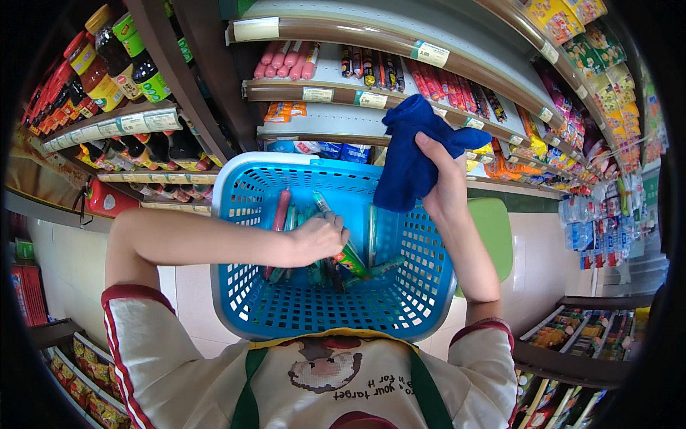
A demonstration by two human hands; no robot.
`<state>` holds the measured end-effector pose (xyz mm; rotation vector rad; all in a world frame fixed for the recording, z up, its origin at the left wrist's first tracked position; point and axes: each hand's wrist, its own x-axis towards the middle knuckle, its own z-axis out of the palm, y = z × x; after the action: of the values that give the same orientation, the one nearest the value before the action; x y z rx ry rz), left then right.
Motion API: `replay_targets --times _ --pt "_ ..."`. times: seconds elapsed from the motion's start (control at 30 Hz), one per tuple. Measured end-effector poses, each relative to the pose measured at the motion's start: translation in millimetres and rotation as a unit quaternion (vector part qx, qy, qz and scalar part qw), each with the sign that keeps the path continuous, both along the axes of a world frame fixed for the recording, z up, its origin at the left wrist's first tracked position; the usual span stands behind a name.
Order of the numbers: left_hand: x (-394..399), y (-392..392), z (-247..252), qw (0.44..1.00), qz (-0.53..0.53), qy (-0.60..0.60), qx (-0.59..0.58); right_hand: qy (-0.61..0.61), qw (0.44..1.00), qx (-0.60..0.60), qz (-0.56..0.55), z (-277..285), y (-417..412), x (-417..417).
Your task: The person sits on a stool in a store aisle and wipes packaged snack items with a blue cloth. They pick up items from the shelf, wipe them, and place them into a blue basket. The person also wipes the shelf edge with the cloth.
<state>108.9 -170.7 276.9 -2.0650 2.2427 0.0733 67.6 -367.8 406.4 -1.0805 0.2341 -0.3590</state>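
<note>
My left hand reaches down into a blue plastic shopping basket, its fingers closed around a sausage stick in a bright green wrapper. The stick's far end shows beyond my knuckles. Around it in the basket lie a pink sausage and several other wrapped sticks, tinted by the blue light; my forearm hides some of them. Above the basket's right far corner, my right hand grips a dark blue cloth, thumb on top. The cloth hangs bunched over the basket's rim.
Ahead, a shelf carries pink sausages and dark-wrapped sticks. Sauce bottles line the left rack. A green stool stands right of the basket. Bottled water packs are farther right, with snack shelves behind.
</note>
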Motion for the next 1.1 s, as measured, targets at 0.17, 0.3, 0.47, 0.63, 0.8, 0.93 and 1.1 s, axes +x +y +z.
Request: replay_targets --times 0.17,0.3,0.47,0.63,0.8,0.93,1.1 --pt "13 6 -16 0.996 -0.002 -0.033 0.083 0.016 0.999 -0.045 -0.003 8 7 14" --pt "13 17 12 0.999 -0.014 -0.013 0.043 0.035 0.991 -0.100 -0.083 25 -9 34" --pt "37 49 131 0.957 0.140 0.171 -0.189 -0.121 0.951 -0.212 -0.191 49 -59 90" --pt "49 89 115 0.833 0.396 0.163 -0.349 -0.127 0.659 -0.680 -0.295 65 -87 173" --pt "58 110 94 0.818 0.471 0.156 -0.291 0.029 0.649 -0.758 -0.059 65 -89 204" --pt "55 121 67 0.705 0.515 0.364 -0.324 0.105 0.546 -0.823 -0.117 87 -61 171" --pt "67 108 66 0.635 0.485 0.483 -0.358 -0.022 0.591 -0.805 0.047 81 -62 180"
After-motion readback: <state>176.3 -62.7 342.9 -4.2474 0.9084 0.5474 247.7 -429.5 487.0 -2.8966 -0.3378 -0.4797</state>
